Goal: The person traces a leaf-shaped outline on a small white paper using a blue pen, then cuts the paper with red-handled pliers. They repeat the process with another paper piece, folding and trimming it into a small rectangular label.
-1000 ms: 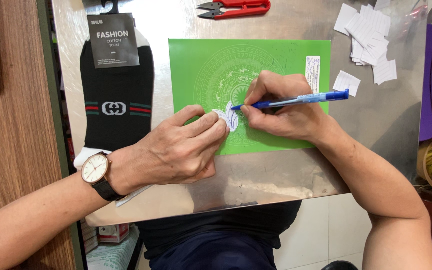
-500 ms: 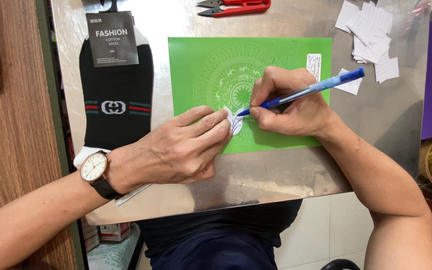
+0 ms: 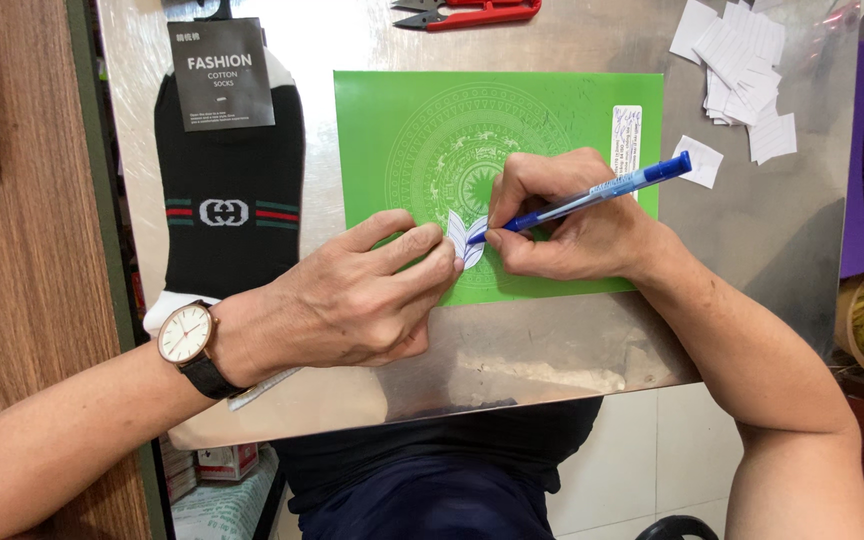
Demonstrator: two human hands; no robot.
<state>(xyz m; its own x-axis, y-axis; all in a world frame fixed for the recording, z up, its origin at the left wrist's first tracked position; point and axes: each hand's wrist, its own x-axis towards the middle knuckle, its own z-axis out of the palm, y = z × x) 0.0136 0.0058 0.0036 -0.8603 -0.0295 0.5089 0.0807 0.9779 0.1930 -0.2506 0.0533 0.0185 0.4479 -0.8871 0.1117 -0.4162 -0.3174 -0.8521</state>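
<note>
Hidden: small white paper slip, half covered by fingertips.
Left hand: pinching the slip.
Right hand: gripping blue ballpoint pen.
Around: green patterned card, black sock, red snips cut off.

A shiny metal worktop carried a green card at its middle, a black sock with a dark label at the left, red snips at the far edge, and white paper slips at the right.
</note>
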